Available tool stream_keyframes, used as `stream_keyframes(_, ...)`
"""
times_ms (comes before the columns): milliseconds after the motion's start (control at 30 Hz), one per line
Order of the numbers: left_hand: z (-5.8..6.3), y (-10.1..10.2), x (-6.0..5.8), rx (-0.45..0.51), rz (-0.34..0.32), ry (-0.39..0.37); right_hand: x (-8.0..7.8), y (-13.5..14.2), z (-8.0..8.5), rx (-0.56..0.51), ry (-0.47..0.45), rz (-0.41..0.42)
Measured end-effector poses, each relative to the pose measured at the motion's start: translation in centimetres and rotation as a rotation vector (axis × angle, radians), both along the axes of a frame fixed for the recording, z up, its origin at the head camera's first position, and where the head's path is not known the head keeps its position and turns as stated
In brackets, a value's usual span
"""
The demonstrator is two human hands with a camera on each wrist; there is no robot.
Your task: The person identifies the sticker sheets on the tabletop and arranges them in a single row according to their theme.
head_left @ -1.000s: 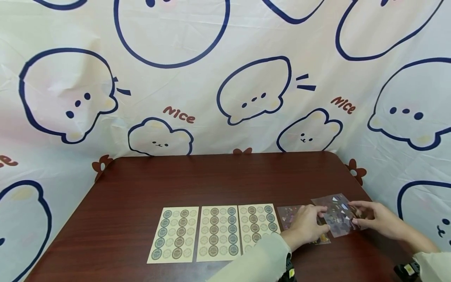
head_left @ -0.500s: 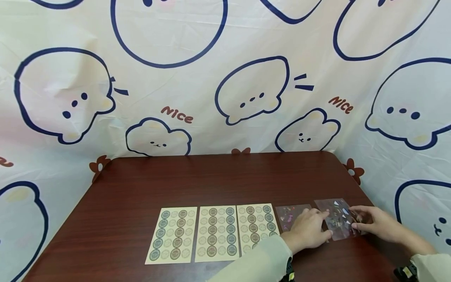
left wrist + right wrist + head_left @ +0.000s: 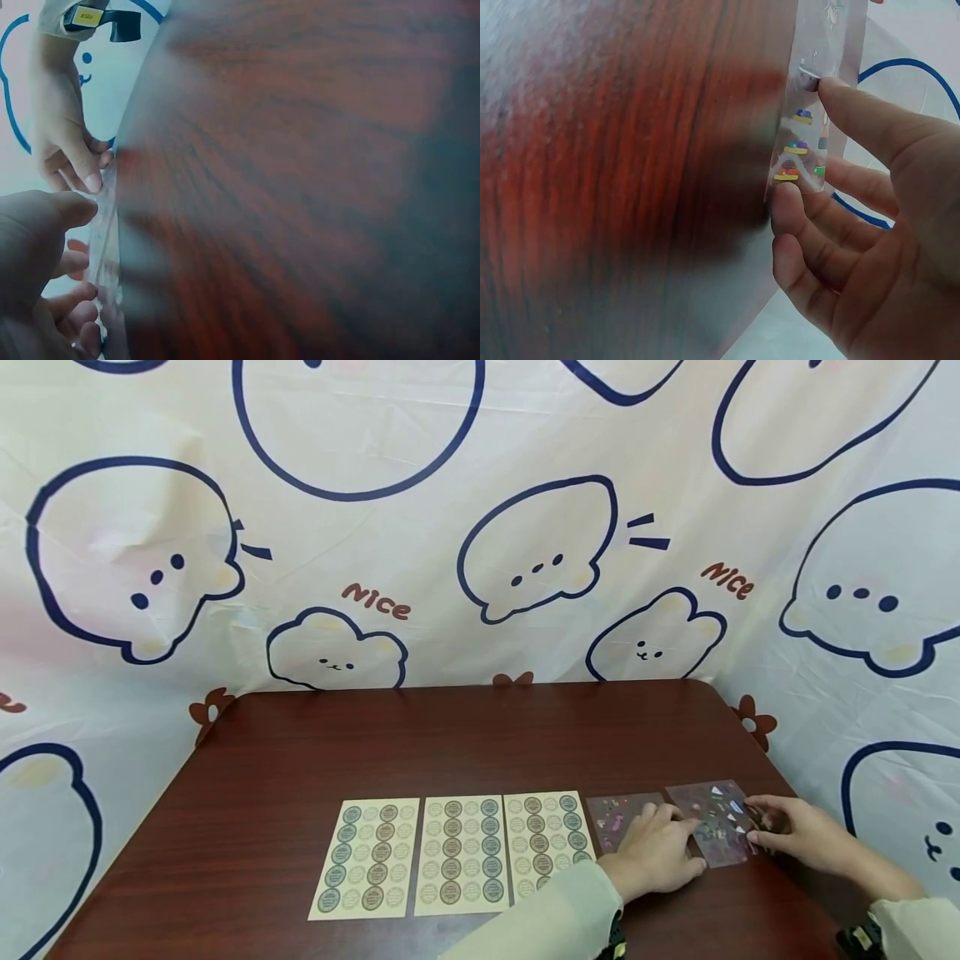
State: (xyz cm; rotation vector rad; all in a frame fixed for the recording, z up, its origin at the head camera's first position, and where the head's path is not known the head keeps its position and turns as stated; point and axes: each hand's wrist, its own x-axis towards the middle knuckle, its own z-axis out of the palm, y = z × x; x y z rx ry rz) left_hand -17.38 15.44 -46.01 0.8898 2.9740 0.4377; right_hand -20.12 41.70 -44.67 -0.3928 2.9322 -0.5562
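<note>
My left hand (image 3: 660, 852) rests on the clear sticker sheets at the table's right side, its fingers spread and touching them. One clear sheet (image 3: 611, 820) with pinkish stickers lies partly under that hand. To its right, another clear sticker sheet (image 3: 716, 818) with shiny pieces lies on the table. My right hand (image 3: 802, 831) holds that side's edge between thumb and fingers. In the right wrist view, the thumb presses a clear sticker sheet (image 3: 799, 135) bearing small colourful stickers, with fingers around its lower edge. How many sheets lie there is unclear.
Three cream sheets of round stickers lie in a row: a left sheet (image 3: 363, 860), a middle sheet (image 3: 462, 856) and a right sheet (image 3: 546, 835), partly behind my left sleeve. The dark wooden table (image 3: 450, 735) meets a patterned cloth (image 3: 420, 552) at the back and sides.
The shiny clear sheet, tilted up between both hands earlier, now lies flat on the table. My left hand has let go of its edge and rests with flatter fingers; the right hand has barely moved.
</note>
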Motion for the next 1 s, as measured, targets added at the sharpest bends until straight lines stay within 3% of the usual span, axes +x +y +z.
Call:
stream_keyframes(367, -0.52, -0.30, 0.04, -0.034, -0.041, 0.027, -0.16, 0.14, -0.52, 0.072, 0.061, 0.021)
stream_keyframes(667, -0.66, -0.38, -0.14, -0.036, -0.054, 0.018, 0.16, 0.12, -0.71, 0.007, -0.006, -0.015)
stream_keyframes(1000, -0.30, -0.45, -0.44, -0.022, -0.067, -0.041, 0.28, 0.35, -1.03, -0.051, -0.014, 0.000)
